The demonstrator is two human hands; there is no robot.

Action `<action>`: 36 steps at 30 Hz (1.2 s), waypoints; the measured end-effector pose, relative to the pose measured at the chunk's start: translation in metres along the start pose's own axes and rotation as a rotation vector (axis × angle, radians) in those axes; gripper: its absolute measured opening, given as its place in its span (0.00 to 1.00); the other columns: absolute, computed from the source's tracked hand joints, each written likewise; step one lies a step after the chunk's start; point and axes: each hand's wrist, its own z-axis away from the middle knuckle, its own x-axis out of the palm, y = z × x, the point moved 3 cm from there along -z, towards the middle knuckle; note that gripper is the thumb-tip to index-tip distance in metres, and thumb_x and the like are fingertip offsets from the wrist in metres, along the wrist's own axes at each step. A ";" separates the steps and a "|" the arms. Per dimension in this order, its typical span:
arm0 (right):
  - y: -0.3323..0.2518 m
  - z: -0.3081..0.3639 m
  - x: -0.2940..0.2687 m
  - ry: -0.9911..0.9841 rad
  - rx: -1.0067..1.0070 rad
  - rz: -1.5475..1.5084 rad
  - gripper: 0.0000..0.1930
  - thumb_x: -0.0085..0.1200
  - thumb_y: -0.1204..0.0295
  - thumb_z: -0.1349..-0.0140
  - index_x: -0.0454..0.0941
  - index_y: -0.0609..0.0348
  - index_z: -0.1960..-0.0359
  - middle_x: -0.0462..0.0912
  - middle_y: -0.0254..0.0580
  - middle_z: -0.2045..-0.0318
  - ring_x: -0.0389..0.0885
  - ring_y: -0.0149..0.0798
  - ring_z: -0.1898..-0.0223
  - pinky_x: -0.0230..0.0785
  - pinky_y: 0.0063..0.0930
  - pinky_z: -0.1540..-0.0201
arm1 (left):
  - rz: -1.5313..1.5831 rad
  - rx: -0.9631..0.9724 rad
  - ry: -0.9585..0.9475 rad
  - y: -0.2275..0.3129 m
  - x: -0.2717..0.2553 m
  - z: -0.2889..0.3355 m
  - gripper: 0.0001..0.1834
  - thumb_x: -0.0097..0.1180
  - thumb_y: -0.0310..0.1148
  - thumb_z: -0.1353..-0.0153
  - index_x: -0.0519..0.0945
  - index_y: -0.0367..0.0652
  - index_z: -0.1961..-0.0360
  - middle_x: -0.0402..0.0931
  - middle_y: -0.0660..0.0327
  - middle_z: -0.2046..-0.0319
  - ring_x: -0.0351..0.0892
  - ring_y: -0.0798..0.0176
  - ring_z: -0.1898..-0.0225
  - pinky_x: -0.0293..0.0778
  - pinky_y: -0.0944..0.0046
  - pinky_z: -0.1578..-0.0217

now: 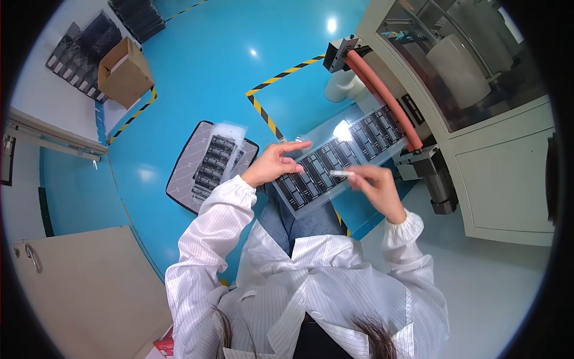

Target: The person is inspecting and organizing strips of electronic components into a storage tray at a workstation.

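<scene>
A long clear film sheet (323, 170) with rows of black printed panels slants from the machine's red roller (382, 93) down to just above my lap. My left hand (272, 166) is at the sheet's near left end, index finger stretched along its upper edge and thumb spread apart over the panels. Whether its other fingers are under the sheet is hidden. Over the middle of the sheet, my right hand (378, 186) is closed on a slim white stick (341, 173), its tip pointing left. The stick's exact kind is too small to tell.
Left of my knees, a dark-edged grey board (186, 166) bears stacked printed sheets (216, 164). A cream machine (499, 179) with a window and a motor (436, 182) stands right. A cardboard box (125, 75) is far left; a door (89, 293) is near left. Striped tape marks the blue floor.
</scene>
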 end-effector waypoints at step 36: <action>0.010 -0.028 0.039 0.199 -0.190 0.366 0.14 0.51 0.79 0.38 0.78 0.64 0.51 0.78 0.53 0.79 0.71 0.33 0.84 0.64 0.26 0.77 | -0.148 -0.193 0.029 0.029 -0.017 0.071 0.41 0.58 0.17 0.46 0.54 0.39 0.31 0.78 0.58 0.54 0.77 0.77 0.65 0.73 0.77 0.62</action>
